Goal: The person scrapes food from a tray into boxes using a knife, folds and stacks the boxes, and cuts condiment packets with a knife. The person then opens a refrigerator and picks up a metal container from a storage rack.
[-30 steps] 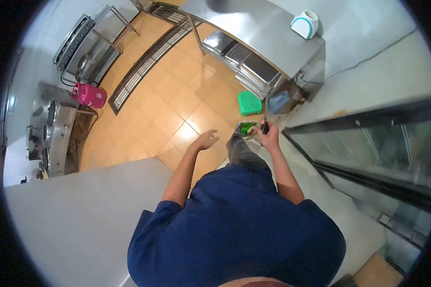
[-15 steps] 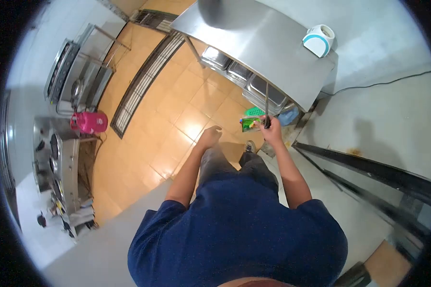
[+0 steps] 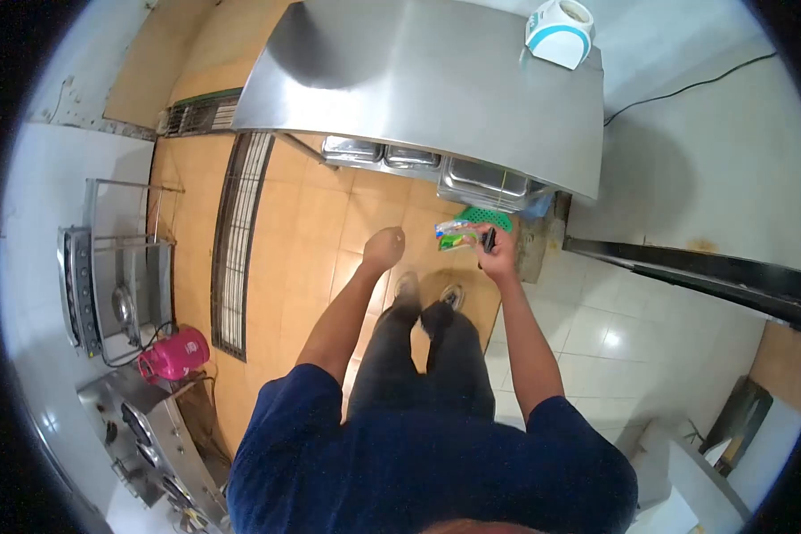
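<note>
My left hand (image 3: 384, 249) hangs in the air over the tiled floor, its fingers curled in with nothing visible in them. In my right hand (image 3: 498, 254) are the black handle of a knife (image 3: 489, 240) and a green plastic packet (image 3: 458, 240) with clear and blue parts. The knife's thin blade points away from me towards the steel table, while the packet sticks out to the left of the fingers. Both hands are apart, in front of my body and short of the table.
A steel table (image 3: 436, 80) stands ahead, with a white and blue appliance (image 3: 561, 34) on top and metal trays (image 3: 485, 179) below. Beneath it is a green perforated stool (image 3: 488, 219). At left are a floor grate (image 3: 241, 245), a pink gas cylinder (image 3: 176, 353) and a stove (image 3: 165, 436).
The view has turned and come nearer the steel table. My left hand's fingers have curled in from a more open shape. The knife and packet have stayed in my right hand.
</note>
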A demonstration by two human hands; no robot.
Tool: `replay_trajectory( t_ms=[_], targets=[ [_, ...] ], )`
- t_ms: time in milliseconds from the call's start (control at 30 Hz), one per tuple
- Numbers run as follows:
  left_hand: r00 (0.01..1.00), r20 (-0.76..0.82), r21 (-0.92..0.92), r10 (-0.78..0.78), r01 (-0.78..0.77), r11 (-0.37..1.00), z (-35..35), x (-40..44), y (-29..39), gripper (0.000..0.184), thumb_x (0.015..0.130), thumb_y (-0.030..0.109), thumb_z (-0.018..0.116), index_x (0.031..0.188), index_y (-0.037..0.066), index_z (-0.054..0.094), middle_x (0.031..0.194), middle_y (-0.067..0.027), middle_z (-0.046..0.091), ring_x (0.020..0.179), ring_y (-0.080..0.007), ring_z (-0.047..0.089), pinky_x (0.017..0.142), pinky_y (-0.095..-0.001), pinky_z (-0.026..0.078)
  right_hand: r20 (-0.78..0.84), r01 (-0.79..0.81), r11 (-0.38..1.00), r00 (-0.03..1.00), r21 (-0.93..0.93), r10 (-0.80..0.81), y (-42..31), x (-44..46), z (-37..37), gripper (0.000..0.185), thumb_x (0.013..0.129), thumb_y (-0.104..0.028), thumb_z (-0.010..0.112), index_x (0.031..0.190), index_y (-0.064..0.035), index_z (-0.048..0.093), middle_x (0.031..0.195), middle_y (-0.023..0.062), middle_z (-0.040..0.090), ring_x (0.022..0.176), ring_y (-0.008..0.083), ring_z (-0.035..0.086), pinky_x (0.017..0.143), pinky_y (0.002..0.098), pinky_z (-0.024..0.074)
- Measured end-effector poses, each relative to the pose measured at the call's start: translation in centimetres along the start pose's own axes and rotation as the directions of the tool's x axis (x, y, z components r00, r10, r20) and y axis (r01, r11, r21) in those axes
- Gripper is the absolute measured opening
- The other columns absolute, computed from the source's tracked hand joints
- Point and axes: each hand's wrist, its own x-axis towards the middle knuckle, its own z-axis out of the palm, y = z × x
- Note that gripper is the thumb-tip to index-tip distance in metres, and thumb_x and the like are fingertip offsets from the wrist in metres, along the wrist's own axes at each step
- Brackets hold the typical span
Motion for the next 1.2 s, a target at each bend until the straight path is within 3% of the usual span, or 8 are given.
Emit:
replay_trajectory(
  t_ms=[133, 200, 500, 600, 767, 867, 967, 1200],
  targets=[
    [0.994, 0.047, 0.215, 0.097, -0.105, 0.971, 5.6, 6.8, -5.5, 0.010, 0.083, 0.016, 0.060, 0.089, 0.011, 0.067, 0.083, -0.0154, 0.068, 0.082, -0.0346, 0.067, 0.071, -0.0444, 0.054, 0.109, -0.031, 0.997, 0.993, -0.067, 0.038, 5.8, 0.4, 0.4, 0.022, 0.080, 0.003, 0.074, 0.092, -0.0014, 0.056, 0.101, 0.0119, 0.069, 0.095, 0.0186, 0.064, 0.085, 0.0310, 0.0491],
    [0.981, 0.171, 0.395, 0.095, -0.157, 0.905, 7.9, 10.5, -7.0, 0.020, 0.087, 0.014, 0.051, 0.093, 0.008, 0.068, 0.093, -0.0141, 0.070, 0.092, -0.0322, 0.068, 0.079, -0.0447, 0.054, 0.102, -0.042, 0.993, 0.994, 0.112, 0.031, 11.5, -0.1, 1.2, 0.022, 0.079, 0.002, 0.075, 0.089, -0.0015, 0.056, 0.101, 0.0122, 0.069, 0.097, 0.0198, 0.065, 0.086, 0.0315, 0.0492],
    [0.923, 0.121, 0.615, 0.365, -0.358, 0.702, 20.6, 30.2, -17.0, 0.022, 0.086, 0.014, 0.055, 0.104, 0.006, 0.066, 0.099, -0.0137, 0.068, 0.092, -0.0304, 0.068, 0.072, -0.0396, 0.058, 0.206, -0.089, 0.993, 0.976, 0.074, 0.072, 27.9, -2.0, 2.5, 0.022, 0.075, 0.016, 0.062, 0.090, 0.0004, 0.060, 0.094, 0.0129, 0.070, 0.098, 0.0269, 0.068, 0.085, 0.0378, 0.0546],
    [0.944, 0.156, 0.692, 0.290, -0.314, 0.650, 21.6, 34.1, -16.1, 0.019, 0.086, 0.015, 0.056, 0.097, 0.007, 0.068, 0.097, -0.0136, 0.069, 0.091, -0.0300, 0.069, 0.069, -0.0396, 0.059, 0.206, -0.050, 0.998, 0.978, 0.047, 0.039, 27.7, -2.2, 3.1, 0.023, 0.072, 0.016, 0.061, 0.090, 0.0013, 0.062, 0.090, 0.0116, 0.069, 0.093, 0.0230, 0.067, 0.082, 0.0351, 0.0545],
    [0.832, 0.150, 0.743, 0.534, -0.451, 0.494, 25.1, 37.3, -18.1, 0.016, 0.082, 0.022, 0.059, 0.076, 0.016, 0.072, 0.075, -0.0054, 0.070, 0.076, -0.0249, 0.071, 0.063, -0.0398, 0.056, 0.317, -0.167, 0.957, 0.918, -0.237, 0.238, 27.6, -1.0, 2.3, 0.014, 0.076, 0.011, 0.064, 0.085, 0.0007, 0.062, 0.075, 0.0044, 0.058, 0.071, 0.0118, 0.054, 0.067, 0.0280, 0.0478],
    [0.807, 0.231, 0.727, 0.543, -0.514, 0.455, 25.3, 38.0, -18.3, 0.015, 0.081, 0.022, 0.060, 0.074, 0.015, 0.072, 0.075, -0.0052, 0.070, 0.075, -0.0241, 0.071, 0.062, -0.0393, 0.056, 0.324, -0.142, 0.979, 0.928, -0.146, 0.183, 27.5, -0.8, 2.7, 0.020, 0.075, 0.007, 0.067, 0.094, 0.0019, 0.063, 0.082, 0.0053, 0.062, 0.075, 0.0122, 0.053, 0.071, 0.0283, 0.0469],
    [0.764, 0.263, 0.732, 0.589, -0.556, 0.394, 24.9, 38.3, -18.3, 0.016, 0.083, 0.020, 0.059, 0.077, 0.014, 0.073, 0.077, -0.0050, 0.071, 0.076, -0.0239, 0.072, 0.063, -0.0392, 0.057, 0.331, -0.157, 0.979, 0.924, -0.133, 0.193, 27.5, -1.2, 2.7, 0.009, 0.080, 0.005, 0.067, 0.081, 0.0005, 0.059, 0.072, 0.0013, 0.050, 0.068, 0.0096, 0.044, 0.060, 0.0265, 0.0407],
    [0.780, 0.187, 0.834, 0.597, -0.447, 0.323, 18.1, 37.8, -14.6, 0.018, 0.085, 0.016, 0.057, 0.096, 0.008, 0.070, 0.091, -0.0100, 0.071, 0.083, -0.0257, 0.071, 0.065, -0.0389, 0.059, 0.356, -0.255, 0.950, 0.884, -0.179, 0.304, 27.7, -2.7, 2.1, 0.014, 0.078, 0.005, 0.069, 0.091, 0.0016, 0.064, 0.079, 0.0057, 0.058, 0.072, 0.0108, 0.051, 0.066, 0.0276, 0.0446]
  ],
)
